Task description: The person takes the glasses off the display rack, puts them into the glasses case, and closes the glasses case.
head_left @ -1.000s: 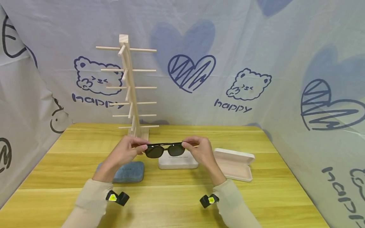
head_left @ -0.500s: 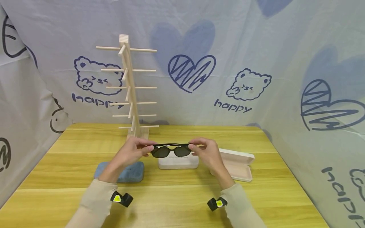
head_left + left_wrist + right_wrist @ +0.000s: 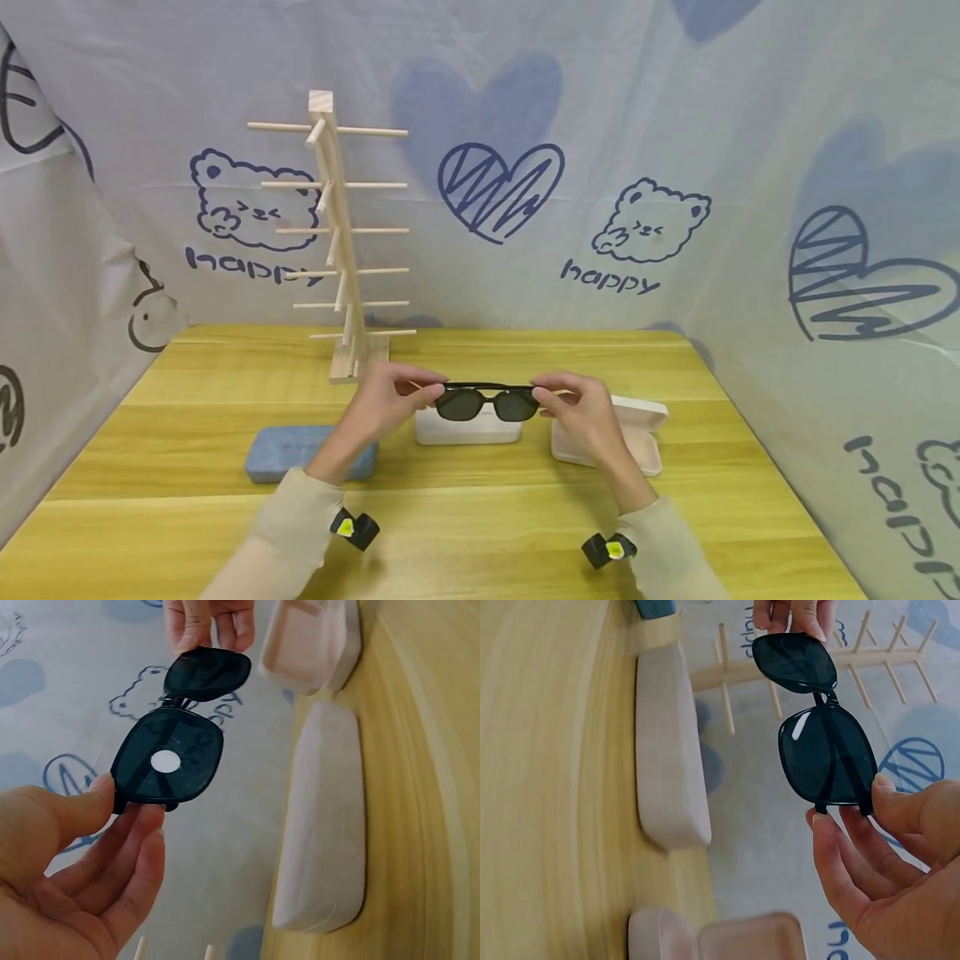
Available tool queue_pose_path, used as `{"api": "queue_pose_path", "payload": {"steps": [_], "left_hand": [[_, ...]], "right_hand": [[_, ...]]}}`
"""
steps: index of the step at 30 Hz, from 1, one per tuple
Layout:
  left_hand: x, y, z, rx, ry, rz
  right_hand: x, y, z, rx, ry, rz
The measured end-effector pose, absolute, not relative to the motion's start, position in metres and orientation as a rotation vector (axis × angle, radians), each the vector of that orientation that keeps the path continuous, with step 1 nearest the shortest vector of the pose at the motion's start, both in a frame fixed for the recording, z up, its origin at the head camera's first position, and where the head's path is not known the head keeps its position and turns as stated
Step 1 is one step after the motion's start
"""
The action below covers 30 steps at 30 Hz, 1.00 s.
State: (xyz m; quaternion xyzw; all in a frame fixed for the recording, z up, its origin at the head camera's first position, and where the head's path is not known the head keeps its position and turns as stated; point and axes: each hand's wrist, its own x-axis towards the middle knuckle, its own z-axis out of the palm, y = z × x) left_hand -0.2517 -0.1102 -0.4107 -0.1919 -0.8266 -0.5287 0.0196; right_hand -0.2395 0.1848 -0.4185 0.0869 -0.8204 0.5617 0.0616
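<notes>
A pair of black sunglasses [image 3: 487,404] with dark lenses is held up level between both hands, above the table. My left hand [image 3: 395,400] pinches one end of the frame between thumb and fingers, and my right hand [image 3: 581,408] pinches the other end. The temples look folded behind the lenses in the right wrist view. One lens bears a round white sticker [image 3: 166,761] in the left wrist view. Behind and below the sunglasses lies a closed white glasses case [image 3: 468,429], partly covered by them in the head view.
A blue glasses case [image 3: 281,450] lies at the left, partly behind the left forearm. At the right, an open white case [image 3: 645,446] with pink lining sits behind the right hand. A wooden peg stand [image 3: 337,242] rises at the back left of the wooden table [image 3: 480,533].
Both hands have moved to the right together, carrying the sunglasses from left of the closed white case to in front of it. The grip at both ends stays the same.
</notes>
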Motion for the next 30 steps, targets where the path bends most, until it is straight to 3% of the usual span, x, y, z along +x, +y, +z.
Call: {"api": "queue_pose_path", "payload": {"steps": [30], "left_hand": [[-0.260,-0.004,-0.445,-0.756,-2.624,-1.705]], "right_hand": [[-0.216,0.285,-0.436,0.103,-2.676,1.309]]}}
